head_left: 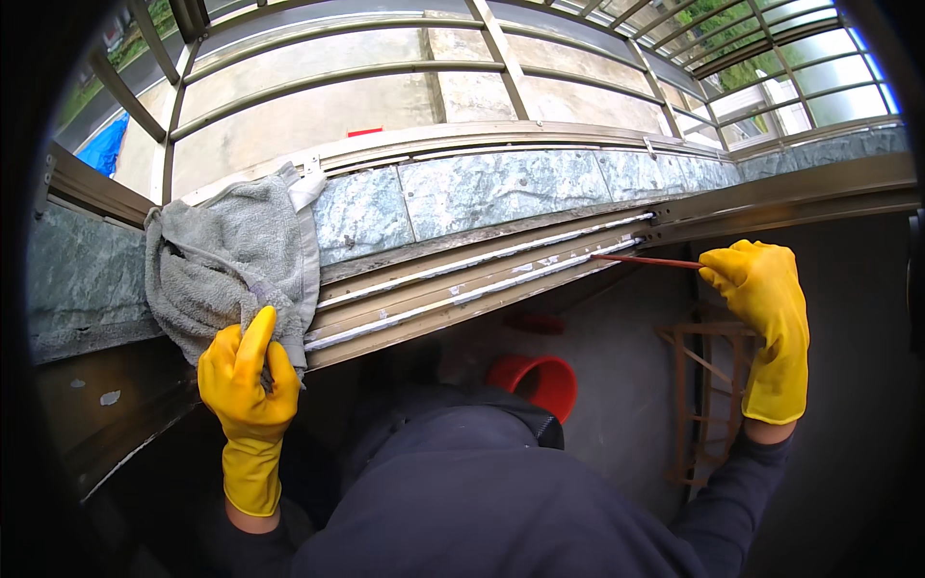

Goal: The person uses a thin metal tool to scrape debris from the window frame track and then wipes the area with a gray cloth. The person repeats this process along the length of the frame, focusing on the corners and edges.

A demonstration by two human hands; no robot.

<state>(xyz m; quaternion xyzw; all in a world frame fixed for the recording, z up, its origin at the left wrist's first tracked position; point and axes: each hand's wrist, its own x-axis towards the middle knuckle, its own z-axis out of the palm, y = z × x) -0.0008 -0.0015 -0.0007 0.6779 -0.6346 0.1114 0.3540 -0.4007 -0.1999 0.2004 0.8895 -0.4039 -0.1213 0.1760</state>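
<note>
Stick (665, 260), thin, straight and reddish-brown, pinched in the yellow-gloved right hand (756, 284), tip right at the window track (462, 281)! Over that track's left end, a rumpled grey towel (231, 255); gloved left hand (248, 380) against it, gripping or not, can't tell.

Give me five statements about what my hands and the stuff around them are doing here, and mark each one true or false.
1. The left hand and right hand wear yellow rubber gloves. True.
2. The right hand holds a wide brush. False: it holds a thin reddish-brown rod.
3. The rod's far tip is at the metal window track. True.
4. The only bucket in view is blue. False: it is a red bucket.
5. A grey towel lies bunched by the left hand. True.
</note>
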